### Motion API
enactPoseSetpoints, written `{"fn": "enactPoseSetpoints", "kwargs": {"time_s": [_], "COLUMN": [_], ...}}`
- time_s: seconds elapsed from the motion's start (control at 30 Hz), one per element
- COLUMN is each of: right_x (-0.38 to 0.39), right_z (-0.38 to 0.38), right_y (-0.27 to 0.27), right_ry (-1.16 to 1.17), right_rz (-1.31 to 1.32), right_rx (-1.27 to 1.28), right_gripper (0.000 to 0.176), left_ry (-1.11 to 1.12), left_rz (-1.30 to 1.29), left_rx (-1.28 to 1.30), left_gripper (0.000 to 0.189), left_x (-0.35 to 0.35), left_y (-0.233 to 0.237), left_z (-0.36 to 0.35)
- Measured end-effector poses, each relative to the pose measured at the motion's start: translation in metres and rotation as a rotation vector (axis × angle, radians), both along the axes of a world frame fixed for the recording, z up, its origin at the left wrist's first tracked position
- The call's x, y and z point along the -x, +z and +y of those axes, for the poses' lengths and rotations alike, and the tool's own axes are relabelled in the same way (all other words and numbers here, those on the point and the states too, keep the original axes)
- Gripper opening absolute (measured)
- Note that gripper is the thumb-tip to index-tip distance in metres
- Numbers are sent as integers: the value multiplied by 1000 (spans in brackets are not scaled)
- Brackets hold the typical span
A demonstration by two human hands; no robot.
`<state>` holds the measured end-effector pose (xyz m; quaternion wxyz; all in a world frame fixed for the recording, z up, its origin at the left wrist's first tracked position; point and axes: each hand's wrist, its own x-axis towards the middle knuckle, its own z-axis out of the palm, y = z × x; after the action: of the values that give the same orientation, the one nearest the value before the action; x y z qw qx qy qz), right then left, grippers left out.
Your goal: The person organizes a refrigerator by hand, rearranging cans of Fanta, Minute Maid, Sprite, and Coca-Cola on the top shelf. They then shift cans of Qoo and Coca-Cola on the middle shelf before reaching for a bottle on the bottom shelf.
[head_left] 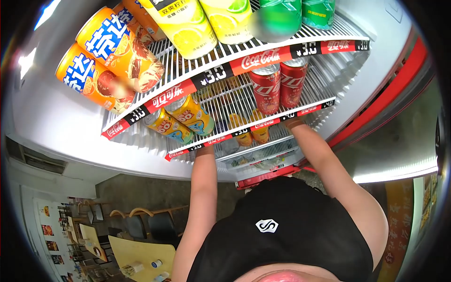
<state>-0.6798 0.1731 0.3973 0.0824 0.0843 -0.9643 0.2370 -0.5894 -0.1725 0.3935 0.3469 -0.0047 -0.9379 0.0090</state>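
Both my arms reach into a drinks fridge, below its second shelf. The wrist of my left hand passes under the front rail, below two yellow-orange cans; the fingers are hidden by the shelf. My right hand goes in behind the same rail further right, near two red Coca-Cola cans standing on that shelf. Only a sliver of it shows, so what either hand touches cannot be seen. Through the gap between my arms, orange bottles or cans are visible on a lower level.
The upper wire shelf carries orange Fanta cans, yellow lemon cans and green cans. A red-edged fridge door stands open at right. Behind at lower left are a pale table and chairs.
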Motion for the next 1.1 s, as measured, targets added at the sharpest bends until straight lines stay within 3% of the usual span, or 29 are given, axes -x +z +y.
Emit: {"fn": "enactPoseSetpoints", "kwargs": {"time_s": [0.27,0.47,0.53,0.6,0.67,0.77,0.83,0.87,0.93,0.97,1.1], "right_x": [0,-33,-68,-112,-138,-145,-130,-121,-99,-93,-87], "right_z": [6,27,35,33,16,-19,-34,-37,-43,-44,-54], "right_y": [-10,-43,-58,-59,-37,-20,-46,-53,-59,-45,-38], "right_ry": [-4,13,82,216,294,413,277,274,312,351,342], "right_rz": [19,39,-31,24,125,169,-138,-132,-146,-144,-64], "right_rx": [32,238,375,437,433,555,569,575,268,130,-19], "right_gripper": [59,62,62,63,66,66,55,55,42,37,35], "left_ry": [-15,-65,-194,-404,-530,-425,-421,-383,-344,-263,-150], "left_rz": [11,3,-93,-191,-218,-293,-330,-308,-280,-435,-344], "left_rx": [-31,67,-186,-733,-806,-759,-789,-802,-810,-773,-473], "left_gripper": [60,65,67,75,81,85,82,79,77,75,65], "left_x": [-6,-40,-60,-83,-92,-72,-61,-51,-41,-38,-48], "left_y": [-9,-80,-70,-12,13,-29,-26,-23,-15,-10,-7], "left_z": [-4,31,51,83,99,101,105,107,107,107,130]}}
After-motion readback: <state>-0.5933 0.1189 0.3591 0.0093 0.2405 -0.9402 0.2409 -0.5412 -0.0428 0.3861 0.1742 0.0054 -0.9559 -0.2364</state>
